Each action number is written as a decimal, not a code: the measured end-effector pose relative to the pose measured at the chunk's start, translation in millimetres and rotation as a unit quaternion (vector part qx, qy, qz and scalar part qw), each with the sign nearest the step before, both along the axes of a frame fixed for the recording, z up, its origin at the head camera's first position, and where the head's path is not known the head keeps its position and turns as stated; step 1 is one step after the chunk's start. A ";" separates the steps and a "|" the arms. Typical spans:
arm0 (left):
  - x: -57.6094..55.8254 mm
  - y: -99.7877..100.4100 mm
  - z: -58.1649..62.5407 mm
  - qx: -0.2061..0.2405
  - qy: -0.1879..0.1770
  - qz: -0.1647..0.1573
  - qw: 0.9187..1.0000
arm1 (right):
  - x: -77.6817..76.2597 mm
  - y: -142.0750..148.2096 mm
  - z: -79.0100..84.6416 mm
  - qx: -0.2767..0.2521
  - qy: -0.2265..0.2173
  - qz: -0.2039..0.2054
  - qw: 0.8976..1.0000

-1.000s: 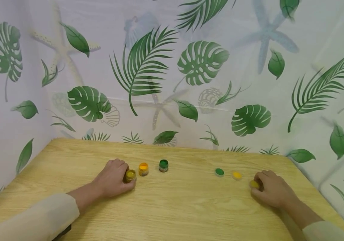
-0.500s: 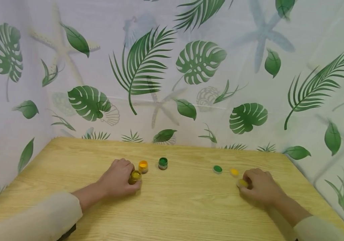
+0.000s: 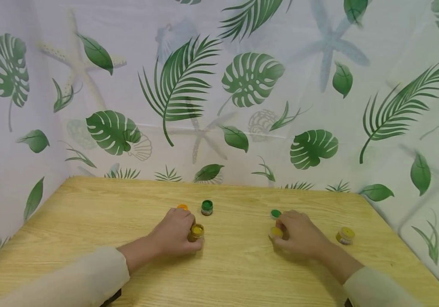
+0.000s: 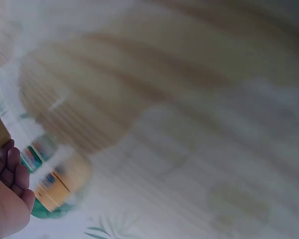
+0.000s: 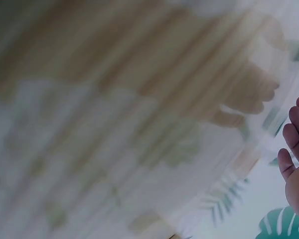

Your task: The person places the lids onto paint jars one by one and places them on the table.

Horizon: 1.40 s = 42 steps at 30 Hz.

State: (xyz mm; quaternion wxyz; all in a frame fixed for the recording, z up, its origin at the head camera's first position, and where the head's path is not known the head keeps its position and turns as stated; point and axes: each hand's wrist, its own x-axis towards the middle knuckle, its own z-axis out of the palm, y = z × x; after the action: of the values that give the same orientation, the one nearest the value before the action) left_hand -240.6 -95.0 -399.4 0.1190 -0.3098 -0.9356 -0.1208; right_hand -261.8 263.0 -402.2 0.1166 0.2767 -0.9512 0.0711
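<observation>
- Left hand (image 3: pixel 175 234), 1: thumb and fingers pinching the sides of a dark-yellow jar (image 3: pixel 197 231); jar uncapped, mouth upward, left of centre on the tabletop (image 3: pixel 234 264). Base contact cannot be told.
- Right hand (image 3: pixel 300 234), 1: thumb and fingers pinching a yellow lid (image 3: pixel 276 232), right of centre, well apart from the jar.
- Orange jar (image 3: pixel 182 207), 1: just beyond the left hand on the far side, mostly hidden by it.
- Green jar (image 3: pixel 207 207), 1: uncapped, upright, far side, near the left hand.
- Green lid (image 3: pixel 275 213), 1: flat, just beyond the right fingertips; touching or apart — cannot tell.
- Capped jar (image 3: pixel 346 235), 1: yellow top, upright, to the right of the right hand.
- Risk, spill: the dark-yellow jar could tip if gripped unevenly — likely cause, a low hold on a small body.
- Risk, knock: the left knuckles could topple the orange jar, being so near.
- Risk, smear: fingers could pick up colour from the lid's yellow face or the jar's rim.
</observation>
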 end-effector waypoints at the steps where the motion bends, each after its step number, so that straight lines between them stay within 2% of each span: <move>1: -0.9 4.0 -0.6 -0.002 0.004 -0.004 1.000 | -0.6 -4.5 0.4 -0.002 0.003 0.009 1.000; 7: -3.6 27.9 -1.9 -0.012 -0.004 -0.020 1.000 | -0.1 -31.9 3.7 -0.027 0.005 0.046 0.999; 14: -4.7 51.8 0.8 -0.014 0.008 -0.034 0.999 | 2.2 -60.1 8.1 -0.026 0.010 0.054 0.998; 18: -6.6 60.6 3.1 -0.023 0.011 -0.034 0.999 | 2.6 -71.1 11.0 -0.032 0.057 0.059 0.996; 22: -7.8 63.1 3.5 -0.035 0.007 -0.034 0.999 | 2.7 -77.5 10.6 -0.038 0.112 0.078 0.990; 28: -6.8 64.8 -1.6 -0.068 0.028 -0.055 0.996 | 4.5 -81.4 5.6 -0.059 0.164 0.133 0.976; 34: -6.2 67.9 -5.0 -0.065 0.048 -0.070 0.994 | 5.2 -88.5 1.4 -0.069 0.172 0.168 0.968; 42: -4.9 69.4 -3.9 -0.058 0.064 -0.076 0.993 | 6.0 -93.7 1.8 -0.044 0.144 0.181 0.972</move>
State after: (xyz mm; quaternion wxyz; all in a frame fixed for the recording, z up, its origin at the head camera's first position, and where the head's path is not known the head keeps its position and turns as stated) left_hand -245.5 -25.5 -403.3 0.1508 -0.3934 -0.9053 -0.0547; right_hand -255.8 169.4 -400.5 0.2499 0.4465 -0.8542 0.0924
